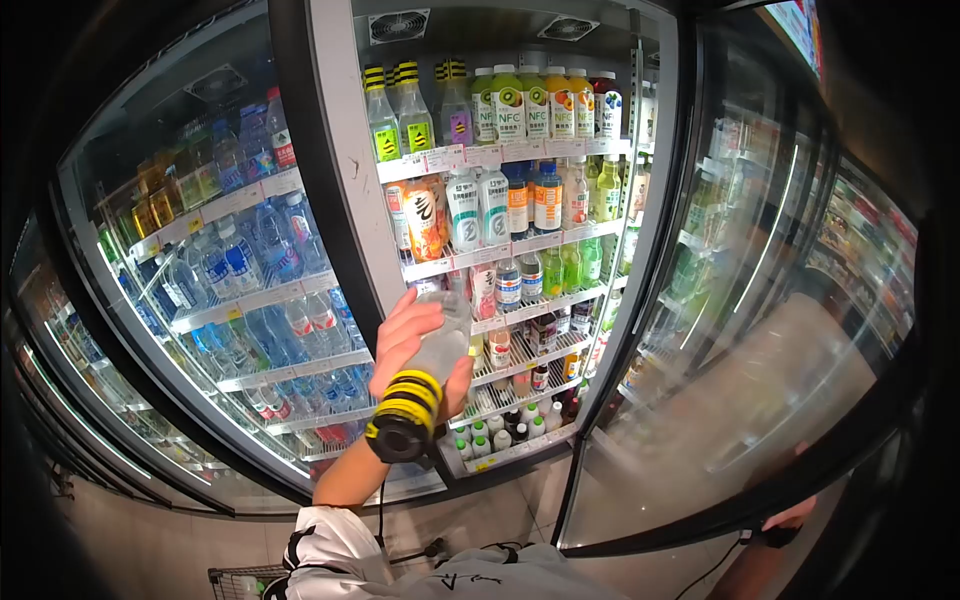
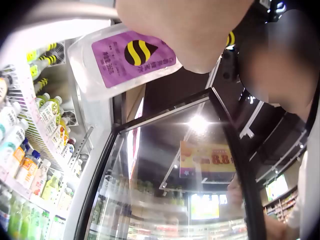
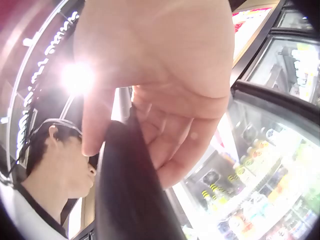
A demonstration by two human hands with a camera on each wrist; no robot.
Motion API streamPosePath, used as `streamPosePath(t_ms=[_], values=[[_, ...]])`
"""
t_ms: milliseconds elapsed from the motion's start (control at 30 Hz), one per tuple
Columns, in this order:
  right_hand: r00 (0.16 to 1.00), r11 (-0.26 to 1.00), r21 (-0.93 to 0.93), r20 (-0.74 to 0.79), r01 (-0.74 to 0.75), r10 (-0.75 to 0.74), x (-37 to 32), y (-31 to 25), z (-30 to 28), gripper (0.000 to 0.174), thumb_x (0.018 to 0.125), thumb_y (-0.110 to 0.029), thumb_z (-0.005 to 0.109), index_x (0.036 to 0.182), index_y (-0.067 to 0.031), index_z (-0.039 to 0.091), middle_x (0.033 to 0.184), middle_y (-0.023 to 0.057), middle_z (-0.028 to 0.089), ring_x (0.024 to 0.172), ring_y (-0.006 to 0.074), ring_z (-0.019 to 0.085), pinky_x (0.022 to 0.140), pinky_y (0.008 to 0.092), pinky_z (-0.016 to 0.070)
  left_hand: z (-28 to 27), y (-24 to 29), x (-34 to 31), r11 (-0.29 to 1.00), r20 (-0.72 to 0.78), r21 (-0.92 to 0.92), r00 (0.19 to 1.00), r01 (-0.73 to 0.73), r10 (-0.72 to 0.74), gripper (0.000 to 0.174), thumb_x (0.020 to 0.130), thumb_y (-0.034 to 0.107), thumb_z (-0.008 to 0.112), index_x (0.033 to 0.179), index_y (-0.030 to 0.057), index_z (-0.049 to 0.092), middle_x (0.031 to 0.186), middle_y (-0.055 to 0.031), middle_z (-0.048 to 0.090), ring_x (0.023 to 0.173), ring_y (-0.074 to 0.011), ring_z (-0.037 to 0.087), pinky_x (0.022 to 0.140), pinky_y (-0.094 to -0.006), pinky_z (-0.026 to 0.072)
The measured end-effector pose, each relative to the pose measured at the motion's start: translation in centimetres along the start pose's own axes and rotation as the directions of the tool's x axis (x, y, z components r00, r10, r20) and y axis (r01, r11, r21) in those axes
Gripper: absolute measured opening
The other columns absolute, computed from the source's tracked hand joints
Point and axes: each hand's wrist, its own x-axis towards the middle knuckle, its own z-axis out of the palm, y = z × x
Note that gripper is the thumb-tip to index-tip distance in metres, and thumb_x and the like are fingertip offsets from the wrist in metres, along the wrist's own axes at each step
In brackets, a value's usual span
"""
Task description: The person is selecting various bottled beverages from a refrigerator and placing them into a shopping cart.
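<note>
My left hand [image 1: 397,345] grips a clear plastic bottle [image 1: 443,350] in front of the opened drinks cooler. The bottle tilts, with its yellow-and-black striped neck and black cap toward me. In the left wrist view the bottle's purple label [image 2: 132,57] carries a striped drop. At the lower right of the head view, my right hand [image 1: 792,513] is at the outer edge of the swung-out glass door [image 1: 720,400]. The right wrist view has the thumb on one side of the door's dark frame [image 3: 132,185] and the bent fingers on the other.
Cooler shelves hold similar striped-neck bottles [image 1: 412,105], juice bottles [image 1: 508,105] and other drinks. To the left stands a closed glass door [image 1: 230,300] with water bottles behind it. A wire basket [image 1: 235,578] shows at the lower left, over the tiled floor [image 1: 150,525].
</note>
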Motion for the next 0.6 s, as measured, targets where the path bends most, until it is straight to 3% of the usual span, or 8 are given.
streamPosePath(t_ms=[33,100,167,233,267,333,433,600], values=[[0.949,0.933,0.187,0.138,-0.308,0.285,4.0,-4.8,5.0,0.122,0.035,-0.028,0.102,0.136,0.0098,0.044,0.116,0.0144,0.062,0.103,0.0272,0.062,0.090,0.0388,0.0488,-1.9,1.3,-1.0,0.995,-0.004,-0.049,0.996,0.088,-0.088,0.052,0.082,0.012,0.070,0.124,0.0044,0.041,0.108,-0.0180,0.058,0.103,-0.0327,0.060,0.101,-0.0594,0.0449],[0.889,0.820,0.343,0.196,-0.457,0.414,8.1,-9.6,12.9,0.077,0.046,0.004,0.092,0.115,0.0103,0.059,0.102,0.0199,0.069,0.083,0.0256,0.069,0.072,0.0351,0.0544,-4.6,3.4,-3.0,0.881,-0.110,-0.295,0.903,0.369,-0.416,0.055,0.081,0.006,0.071,0.126,0.0016,0.040,0.107,-0.0212,0.060,0.100,-0.0333,0.061,0.096,-0.0530,0.0481],[0.900,0.824,0.389,0.036,-0.413,0.434,11.1,-13.2,21.6,0.047,0.052,0.002,0.090,0.094,0.0058,0.069,0.085,0.0142,0.070,0.075,0.0232,0.069,0.068,0.0313,0.0528,-6.9,5.9,-2.5,0.640,-0.033,-0.406,0.689,0.653,-0.724,0.045,0.084,0.007,0.066,0.123,0.0014,0.043,0.103,-0.0186,0.061,0.098,-0.0276,0.062,0.092,-0.0445,0.0499],[0.891,0.875,0.234,0.278,-0.424,0.358,12.4,-12.7,24.7,0.030,0.058,-0.001,0.089,0.082,0.0021,0.072,0.078,0.0097,0.071,0.072,0.0187,0.069,0.066,0.0292,0.0514,-9.5,6.1,-3.2,0.391,0.206,-0.475,0.531,0.789,-0.822,0.043,0.086,0.010,0.065,0.122,0.0014,0.044,0.100,-0.0174,0.062,0.096,-0.0263,0.064,0.089,-0.0417,0.0521],[0.886,0.946,0.082,0.383,-0.315,0.261,13.1,-12.0,26.3,0.025,0.065,-0.004,0.087,0.084,0.0013,0.072,0.079,0.0078,0.072,0.070,0.0160,0.068,0.066,0.0272,0.0509,-10.3,6.6,-3.7,0.360,0.218,-0.484,0.508,0.797,-0.833,0.043,0.086,0.010,0.065,0.122,0.0014,0.044,0.100,-0.0174,0.062,0.096,-0.0263,0.064,0.089,-0.0417,0.0521],[0.890,0.966,0.063,0.409,-0.250,0.204,14.1,-11.9,31.5,0.025,0.076,-0.007,0.082,0.095,0.0045,0.070,0.081,0.0087,0.073,0.072,0.0140,0.068,0.068,0.0265,0.0518,-11.5,8.2,-4.8,0.189,0.326,-0.519,0.398,0.834,-0.858,0.043,0.086,0.014,0.065,0.121,0.0016,0.044,0.100,-0.0178,0.063,0.092,-0.0268,0.066,0.084,-0.0412,0.0543],[0.932,0.959,0.175,0.326,-0.225,0.159,15.4,-10.4,39.6,0.029,0.079,-0.009,0.079,0.102,0.0046,0.069,0.084,0.0132,0.073,0.073,0.0133,0.066,0.069,0.0279,0.0520,-13.3,10.6,-6.3,0.039,0.399,-0.623,0.359,0.782,-0.844,0.045,0.085,0.017,0.067,0.121,0.0016,0.045,0.099,-0.0182,0.063,0.089,-0.0274,0.066,0.081,-0.0411,0.0557],[0.947,0.984,-0.177,0.312,-0.028,0.083,19.7,-6.0,49.8,0.040,0.078,-0.022,0.078,0.104,0.0059,0.065,0.092,0.0248,0.071,0.085,0.0378,0.070,0.073,0.0422,0.0533,-15.9,14.5,-9.0,-0.057,0.412,-0.663,0.299,0.747,-0.861,0.042,0.084,0.022,0.056,0.119,0.0011,0.045,0.095,-0.0175,0.063,0.085,-0.0296,0.066,0.077,-0.0429,0.0560]])
